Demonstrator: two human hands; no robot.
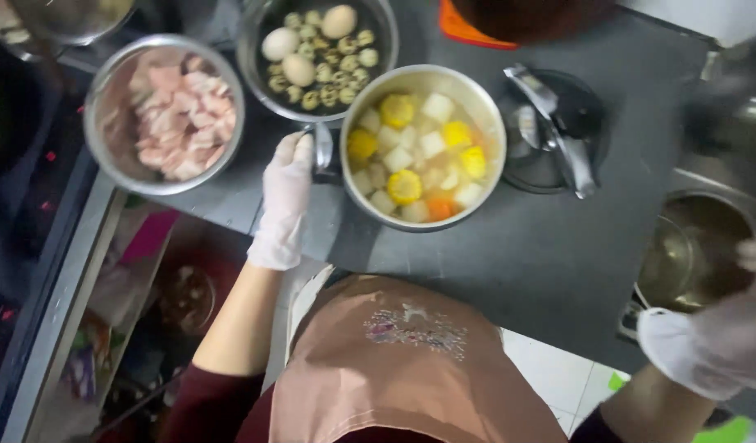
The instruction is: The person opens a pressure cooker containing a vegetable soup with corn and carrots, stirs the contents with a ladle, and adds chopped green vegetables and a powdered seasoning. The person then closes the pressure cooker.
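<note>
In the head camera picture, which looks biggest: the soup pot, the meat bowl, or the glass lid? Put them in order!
1. Soup pot
2. Meat bowl, nearly the same size, so those two are close.
3. Glass lid, clearly smallest.

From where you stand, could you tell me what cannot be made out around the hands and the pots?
- Right hand, head view: blurred and cut off by the right edge; what it holds cannot be told.
- Empty pot by it: its right side is blurred.
- Left hand: fingertips hidden at the soup pot handle; the grip is unclear.
- Bowl, top left: cut off by the top edge, contents blurred.
- Small eggs: too small to count.
</note>
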